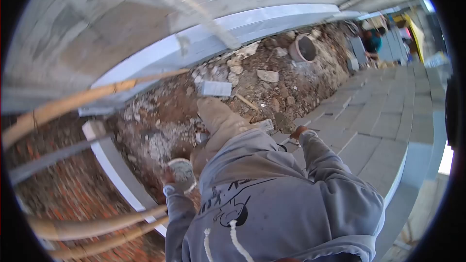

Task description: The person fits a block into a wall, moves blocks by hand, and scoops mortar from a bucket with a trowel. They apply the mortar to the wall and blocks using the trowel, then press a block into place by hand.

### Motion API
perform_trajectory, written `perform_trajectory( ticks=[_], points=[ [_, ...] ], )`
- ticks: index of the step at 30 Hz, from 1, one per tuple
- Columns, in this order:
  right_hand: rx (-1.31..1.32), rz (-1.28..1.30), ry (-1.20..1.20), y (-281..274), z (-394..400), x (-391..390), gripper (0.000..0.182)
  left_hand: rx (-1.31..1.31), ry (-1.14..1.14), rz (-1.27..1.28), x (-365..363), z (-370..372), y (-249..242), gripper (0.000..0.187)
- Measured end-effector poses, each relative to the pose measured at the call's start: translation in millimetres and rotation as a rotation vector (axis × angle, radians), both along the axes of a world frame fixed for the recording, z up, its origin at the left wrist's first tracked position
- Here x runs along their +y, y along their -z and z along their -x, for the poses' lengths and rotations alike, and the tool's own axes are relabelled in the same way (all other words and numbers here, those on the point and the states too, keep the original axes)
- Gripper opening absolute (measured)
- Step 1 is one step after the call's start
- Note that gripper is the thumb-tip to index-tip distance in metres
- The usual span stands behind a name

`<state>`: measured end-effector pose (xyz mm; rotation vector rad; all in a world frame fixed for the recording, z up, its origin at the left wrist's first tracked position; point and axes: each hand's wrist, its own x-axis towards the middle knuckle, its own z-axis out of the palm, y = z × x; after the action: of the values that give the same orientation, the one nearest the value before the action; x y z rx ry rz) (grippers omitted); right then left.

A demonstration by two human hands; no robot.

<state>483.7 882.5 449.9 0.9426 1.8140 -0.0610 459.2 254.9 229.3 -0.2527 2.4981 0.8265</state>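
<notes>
Rubble [252,87] and paving slabs [378,116] w/ a bucket [303,47] lie ahead. Your left hand [178,175] is clamped on a round stone [182,169]; right hand [297,132] fingers can't tell.

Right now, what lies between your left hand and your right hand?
In the head view, your bent knee in tan trousers, over rubble, lies between the left hand holding a grey lump and the right hand at the paving slabs.

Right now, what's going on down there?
A person in a grey hoodie bends over a strip of rubble beside laid paving slabs. The left hand holds a small round grey thing, too blurred to identify. The right hand is down at the slab edge on a trowel. A bucket lies on the rubble farther along.
</notes>
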Motion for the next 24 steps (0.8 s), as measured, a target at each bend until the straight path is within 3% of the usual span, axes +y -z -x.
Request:
perform_trajectory(
  ticks=[1, 3, 5, 6, 8, 10, 12, 15, 18, 21, 24],
  points=[
    [0.020, -0.014, 0.047, -3.2, -7.2, 6.1, 0.047, -0.007, -0.184, -0.224, 8.9, 16.6, -12.1, 0.033],
    [0.142, -0.117, 0.063, -5.8, -7.3, 17.4, 0.051, -0.260, -0.959, -0.596, 26.8, 41.2, -37.9, 0.027],
    [0.206, -0.142, 0.144, 10.0, -10.4, 41.0, 0.053, -0.225, -0.917, -0.629, 27.7, 56.1, -32.0, 0.026],
    [0.295, -0.116, 0.008, 50.0, -30.3, 75.4, 0.055, -0.202, -0.902, -0.653, 26.1, 58.8, -27.9, 0.026],
    [0.397, -0.095, -0.110, 54.3, -27.0, 90.1, 0.058, -0.231, -0.883, -0.618, 30.3, 66.4, -17.1, 0.028],
    [0.556, -0.201, 0.244, -12.8, 2.1, 70.1, 0.062, -0.267, -0.868, -0.579, 41.7, 73.3, -13.9, 0.030],
    [0.476, -0.225, 0.312, -23.2, -4.0, 80.7, 0.057, -0.285, -0.758, -0.433, 67.8, 79.0, -17.1, 0.021],
    [0.332, -0.252, 0.405, -17.4, -25.0, 106.4, 0.049, -0.312, -0.837, -0.543, 117.7, 95.2, -22.2, 0.019],
    [0.241, -0.240, 0.431, -1.3, -48.9, 154.1, 0.040, -0.371, -0.717, -0.470, 172.5, 126.4, -14.6, 0.020],
    [0.249, -0.252, 0.472, 21.6, -45.7, 224.8, 0.035, -0.458, -0.538, -0.386, 229.6, 171.4, -20.9, 0.031],
    [0.336, -0.257, 0.444, 32.7, -2.9, 326.9, 0.036, -0.307, -0.434, -0.374, 308.8, 216.5, -9.4, 0.035]
  ],
)
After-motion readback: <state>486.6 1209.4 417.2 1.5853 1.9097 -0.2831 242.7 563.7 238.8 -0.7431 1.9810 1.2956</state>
